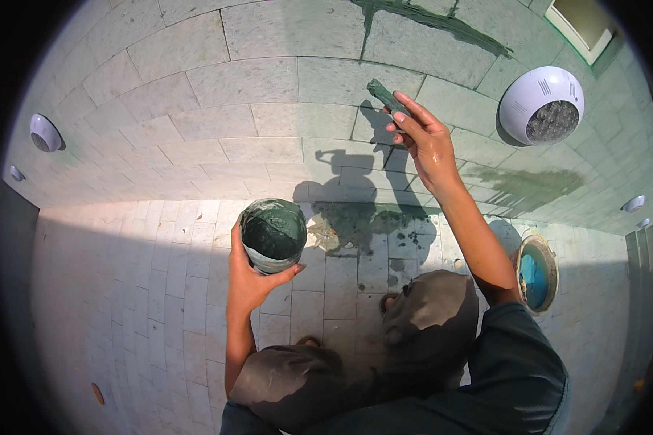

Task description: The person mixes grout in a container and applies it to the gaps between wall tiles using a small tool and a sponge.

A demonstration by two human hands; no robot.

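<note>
Spatula [383, 94] long axis diagonal, tip up-left, against tiled wall [268, 80].

I crouch on a floor [159, 290] of pale rectangular stone tiles, half in shade, half in sun. Dark wet spots and green smears [384, 239] mark the tiles ahead of my knees. A round drain fitting [535, 273] with a blue centre sits set into the floor at my right.
</note>
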